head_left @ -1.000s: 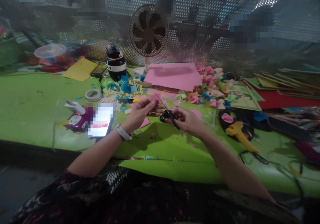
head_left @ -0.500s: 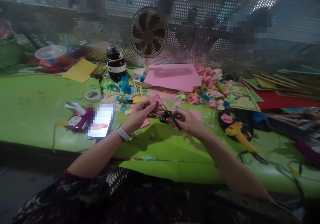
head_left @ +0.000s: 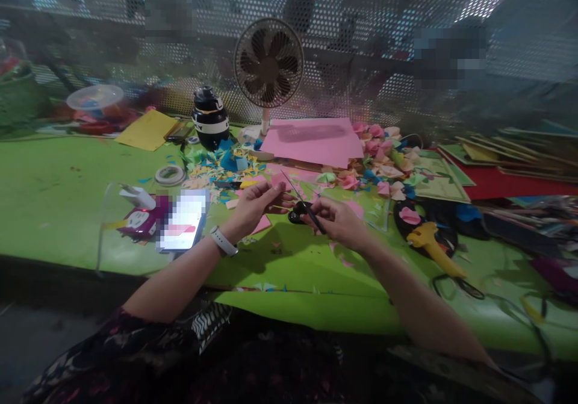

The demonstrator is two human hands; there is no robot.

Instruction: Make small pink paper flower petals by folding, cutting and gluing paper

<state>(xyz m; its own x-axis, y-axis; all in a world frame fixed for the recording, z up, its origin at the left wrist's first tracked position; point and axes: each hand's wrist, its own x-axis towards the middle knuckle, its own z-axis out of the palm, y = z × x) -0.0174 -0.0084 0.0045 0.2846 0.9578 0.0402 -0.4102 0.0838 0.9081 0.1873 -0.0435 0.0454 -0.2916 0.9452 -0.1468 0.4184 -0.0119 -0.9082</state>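
My left hand (head_left: 259,203) pinches a small piece of pink paper (head_left: 280,181) between thumb and fingers, above the green table (head_left: 289,265). Dark-handled scissors (head_left: 315,218) are in my right hand (head_left: 336,218), their thin blades pointing up and left beside the pink piece. Beneath and between the hands lies a small black object (head_left: 297,214), partly hidden. More pink paper (head_left: 262,226) lies on the table under my left hand. Small pink scraps (head_left: 347,262) are scattered below my right hand.
Behind stand a fan (head_left: 269,64) and a black jar (head_left: 211,121). Pink sheets (head_left: 311,140) and paper flowers (head_left: 374,145) lie at the back. A lit phone (head_left: 186,220) and tape roll (head_left: 170,175) are left; a yellow glue gun (head_left: 436,248) is right.
The view has shifted slightly, with the fan and jar a little lower in the picture. The scissors have tilted slightly against the pink paper; both hands keep their holds.
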